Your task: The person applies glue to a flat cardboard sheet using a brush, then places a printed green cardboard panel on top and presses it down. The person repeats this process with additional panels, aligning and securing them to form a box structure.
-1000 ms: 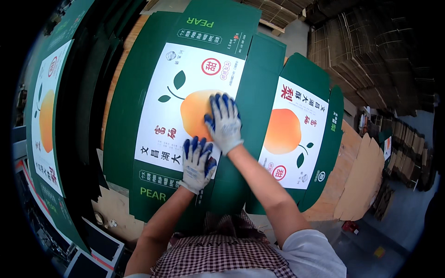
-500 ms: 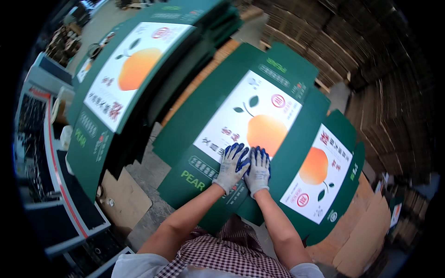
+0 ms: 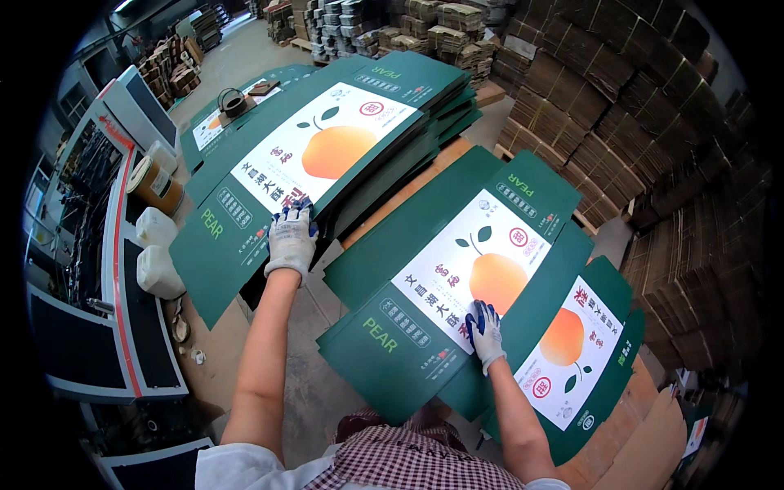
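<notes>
Two stacks of green printed flat cartons lie before me, each with white panels showing an orange-yellow pear. My left hand [image 3: 291,238], in a white glove with blue-coated fingers, rests on the near right edge of the left top carton [image 3: 214,249]. Its fingers are stretched over the white panel; the thumb's grip, if any, is unclear. On the middle carton [image 3: 392,282], my right hand [image 3: 487,331], gloved alike, lies with its fingers extended near the pear's lower edge. Beside it to the right is another green carton panel [image 3: 535,384] with its pear print turned round.
A machine with a red-striped frame [image 3: 122,269] stands at the left, beside white plastic jugs [image 3: 159,273] and a tan bucket [image 3: 153,186]. A tape roll [image 3: 233,103] sits on the far left cartons. Tall bundled cardboard stacks [image 3: 588,106] rise at the right.
My left hand has left the middle carton and moved left onto the left stack. The right hand stays on the middle carton. My view has shifted, showing more of the background.
</notes>
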`<state>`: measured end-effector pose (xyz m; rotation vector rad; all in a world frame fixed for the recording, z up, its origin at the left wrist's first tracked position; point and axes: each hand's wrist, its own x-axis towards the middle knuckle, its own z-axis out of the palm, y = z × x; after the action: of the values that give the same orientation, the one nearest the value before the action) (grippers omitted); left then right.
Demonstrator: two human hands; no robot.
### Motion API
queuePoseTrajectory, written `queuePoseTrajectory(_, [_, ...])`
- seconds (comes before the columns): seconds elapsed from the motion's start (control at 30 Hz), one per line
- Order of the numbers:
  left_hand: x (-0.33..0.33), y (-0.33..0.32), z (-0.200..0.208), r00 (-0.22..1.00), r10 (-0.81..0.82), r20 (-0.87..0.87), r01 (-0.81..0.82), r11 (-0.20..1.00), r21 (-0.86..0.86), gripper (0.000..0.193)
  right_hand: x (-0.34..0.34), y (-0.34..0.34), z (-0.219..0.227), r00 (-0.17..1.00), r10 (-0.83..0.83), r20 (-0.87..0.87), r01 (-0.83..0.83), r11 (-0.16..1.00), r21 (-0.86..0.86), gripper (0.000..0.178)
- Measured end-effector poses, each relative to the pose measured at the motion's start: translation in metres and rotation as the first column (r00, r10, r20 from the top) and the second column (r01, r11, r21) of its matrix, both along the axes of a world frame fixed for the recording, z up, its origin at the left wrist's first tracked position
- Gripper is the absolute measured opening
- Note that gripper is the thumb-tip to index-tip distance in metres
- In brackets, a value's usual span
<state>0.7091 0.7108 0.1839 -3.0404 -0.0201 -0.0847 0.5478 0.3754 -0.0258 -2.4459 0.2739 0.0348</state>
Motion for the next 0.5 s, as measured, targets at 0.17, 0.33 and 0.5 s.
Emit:
queuePoseTrajectory(0.17, [0.004, 0.003, 0.008, 0.992, -0.121, -0.048, 0.122, 0.992, 0.018, 0.039, 0.009, -0.024, -0.019, 0.998, 0.019, -0.065, -0.012, 0.994, 0.108, 0.047])
queuePoseTrajectory(0.33, [0.008, 0.006, 0.028, 0.978, -0.187, -0.089, 0.196, 0.974, 0.112, 0.046, 0.013, -0.022, -0.010, 0.986, -0.014, -0.168, 0.043, 0.984, 0.171, 0.049])
queuePoseTrajectory(0.5, [0.005, 0.018, 0.048, 0.816, -0.379, 0.437, 0.387, 0.919, 0.074, 0.039, 0.020, -0.017, 0.000, 0.977, 0.006, -0.215, 0.040, 0.977, 0.209, 0.050])
